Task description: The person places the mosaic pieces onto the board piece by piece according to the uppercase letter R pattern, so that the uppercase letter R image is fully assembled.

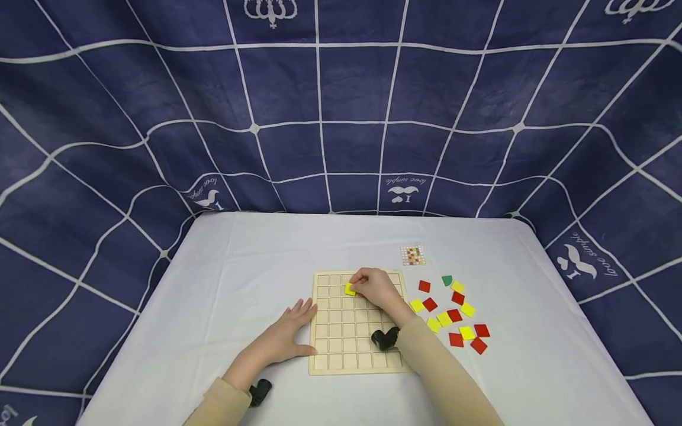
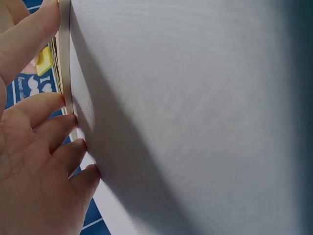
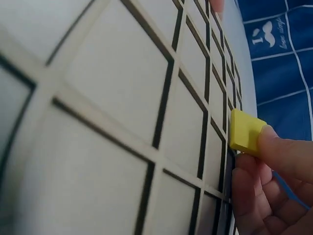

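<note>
A wooden grid board [image 1: 335,346] with rows of square cells lies on the table. My right hand [image 1: 373,287] pinches a yellow square tile [image 3: 244,131] between thumb and fingers, over the board's upper part. In the right wrist view the tile is tilted against the grid; whether it sits in a cell I cannot tell. My left hand [image 1: 288,331] rests along the board's left edge, its fingers fairly straight and spread, fingertips touching the edge [image 2: 65,58]. The right forearm hides part of the board's right side.
Right of the board lie several loose red tiles [image 1: 455,339] and yellow tiles [image 1: 466,333], plus one green piece [image 1: 447,280]. A small printed pattern card [image 1: 412,255] lies beyond the board. White cloth [image 1: 256,254] covers the table; a blue curtain [image 1: 351,148] hangs behind.
</note>
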`<action>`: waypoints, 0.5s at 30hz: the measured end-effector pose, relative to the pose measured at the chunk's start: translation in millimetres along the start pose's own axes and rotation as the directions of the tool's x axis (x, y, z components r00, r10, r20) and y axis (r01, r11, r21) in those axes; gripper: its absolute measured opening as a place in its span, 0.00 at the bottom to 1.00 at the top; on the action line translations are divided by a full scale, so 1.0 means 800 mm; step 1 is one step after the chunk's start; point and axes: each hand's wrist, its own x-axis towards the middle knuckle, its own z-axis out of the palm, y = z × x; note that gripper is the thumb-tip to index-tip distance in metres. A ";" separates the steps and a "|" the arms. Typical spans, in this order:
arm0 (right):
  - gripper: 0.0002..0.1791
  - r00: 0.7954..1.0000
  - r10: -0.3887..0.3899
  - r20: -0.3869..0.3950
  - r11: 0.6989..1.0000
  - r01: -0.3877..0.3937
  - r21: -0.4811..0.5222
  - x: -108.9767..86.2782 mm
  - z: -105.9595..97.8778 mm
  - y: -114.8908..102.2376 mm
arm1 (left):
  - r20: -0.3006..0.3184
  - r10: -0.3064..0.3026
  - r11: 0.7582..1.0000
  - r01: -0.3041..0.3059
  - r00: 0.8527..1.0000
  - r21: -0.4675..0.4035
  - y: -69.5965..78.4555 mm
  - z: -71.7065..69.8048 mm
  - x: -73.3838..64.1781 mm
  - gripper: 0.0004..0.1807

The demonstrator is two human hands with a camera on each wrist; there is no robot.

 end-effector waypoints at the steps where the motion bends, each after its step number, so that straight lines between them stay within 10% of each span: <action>1: 0.02 1.000 -0.015 0.001 1.000 0.015 -0.014 0.001 0.000 -0.001 | 0.000 -0.001 1.000 0.001 1.000 0.002 0.000 0.000 0.000 0.51; 15: 0.02 0.995 -0.093 0.033 0.990 0.096 -0.107 0.004 0.006 -0.008 | -0.003 -0.022 1.000 0.022 1.000 0.004 0.002 0.003 0.002 0.52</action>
